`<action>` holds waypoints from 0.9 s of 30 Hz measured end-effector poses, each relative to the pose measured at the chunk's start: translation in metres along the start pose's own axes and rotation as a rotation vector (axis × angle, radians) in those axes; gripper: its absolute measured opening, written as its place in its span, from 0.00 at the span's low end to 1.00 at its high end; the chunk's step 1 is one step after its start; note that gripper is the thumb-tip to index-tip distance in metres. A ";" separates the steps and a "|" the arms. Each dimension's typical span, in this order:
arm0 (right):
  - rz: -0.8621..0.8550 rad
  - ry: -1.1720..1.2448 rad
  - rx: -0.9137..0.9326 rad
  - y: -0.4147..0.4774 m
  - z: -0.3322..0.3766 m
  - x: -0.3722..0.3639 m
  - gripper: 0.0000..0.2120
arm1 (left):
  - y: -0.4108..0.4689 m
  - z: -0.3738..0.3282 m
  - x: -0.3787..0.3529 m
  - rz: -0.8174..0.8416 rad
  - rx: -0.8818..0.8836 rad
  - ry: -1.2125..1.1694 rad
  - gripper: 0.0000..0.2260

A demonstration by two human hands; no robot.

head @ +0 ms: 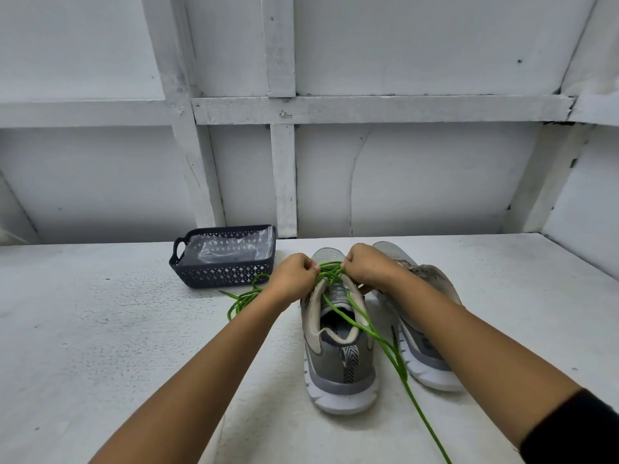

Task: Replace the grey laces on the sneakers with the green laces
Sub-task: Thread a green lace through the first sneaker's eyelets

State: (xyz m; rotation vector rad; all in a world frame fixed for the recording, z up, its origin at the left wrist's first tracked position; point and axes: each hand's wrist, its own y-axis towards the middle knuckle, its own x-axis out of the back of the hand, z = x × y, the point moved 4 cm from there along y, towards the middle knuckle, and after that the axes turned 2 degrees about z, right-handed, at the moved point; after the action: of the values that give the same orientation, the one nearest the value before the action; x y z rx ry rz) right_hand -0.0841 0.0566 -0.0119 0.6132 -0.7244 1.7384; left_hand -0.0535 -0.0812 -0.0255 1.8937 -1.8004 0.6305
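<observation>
Left hand point(294, 279) and right hand point(366, 267), fingers curled, each pinching the green lace point(365, 326) over the near grey sneaker point(338, 349) on the white table point(100, 329), beside its pair point(425, 336).

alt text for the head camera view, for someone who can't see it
The left hand and right hand pinch a green lace over the front of a grey sneaker standing heel toward the camera on a white table. A second sneaker sits to its right; a loose green tangle lies at the left by a dark basket.
</observation>
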 end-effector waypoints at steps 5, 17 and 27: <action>-0.071 0.026 -0.025 0.005 -0.004 0.003 0.12 | 0.001 0.004 0.000 -0.008 0.002 -0.073 0.07; 0.049 0.015 0.018 0.004 0.000 0.001 0.12 | 0.007 0.014 -0.003 -0.002 -0.082 0.028 0.02; -0.021 -0.172 0.097 0.010 0.000 -0.002 0.11 | 0.009 0.009 -0.005 -0.070 -0.107 0.114 0.09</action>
State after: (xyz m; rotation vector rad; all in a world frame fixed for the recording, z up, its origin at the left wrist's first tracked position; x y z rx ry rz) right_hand -0.0936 0.0532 -0.0153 0.8422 -0.7528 1.7234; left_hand -0.0621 -0.0829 -0.0361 1.8040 -1.6565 0.5932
